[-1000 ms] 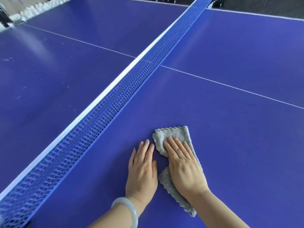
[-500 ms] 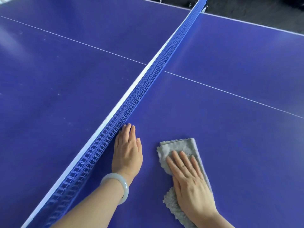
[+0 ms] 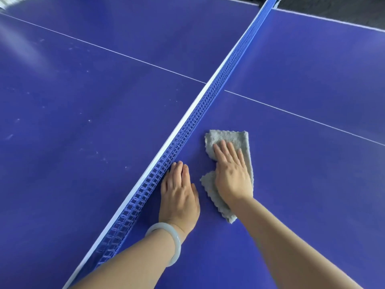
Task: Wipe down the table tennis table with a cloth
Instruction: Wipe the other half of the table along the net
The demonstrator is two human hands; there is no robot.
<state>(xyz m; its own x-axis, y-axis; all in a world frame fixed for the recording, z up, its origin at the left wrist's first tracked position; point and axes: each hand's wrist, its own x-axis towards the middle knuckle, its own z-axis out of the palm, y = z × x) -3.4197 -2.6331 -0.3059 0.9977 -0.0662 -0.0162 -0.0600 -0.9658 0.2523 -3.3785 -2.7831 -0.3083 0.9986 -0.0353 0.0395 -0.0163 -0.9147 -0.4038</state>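
A blue table tennis table (image 3: 302, 184) fills the view. A grey folded cloth (image 3: 229, 140) lies on its right half, close to the net. My right hand (image 3: 232, 174) presses flat on the cloth with straight fingers, covering its middle. My left hand (image 3: 179, 195) rests flat on the bare table just left of the cloth, fingertips against the foot of the net. A pale bangle sits on my left wrist.
The blue net (image 3: 187, 130) with a white top band runs diagonally from bottom left to top right. A white centre line (image 3: 302, 116) crosses the table. Pale dusty specks mark the left half (image 3: 73, 132). Dark floor shows beyond the far edge.
My right hand has pushed the cloth forward and closer to the net. My left hand has stayed flat beside the net. The view has shifted to the left.
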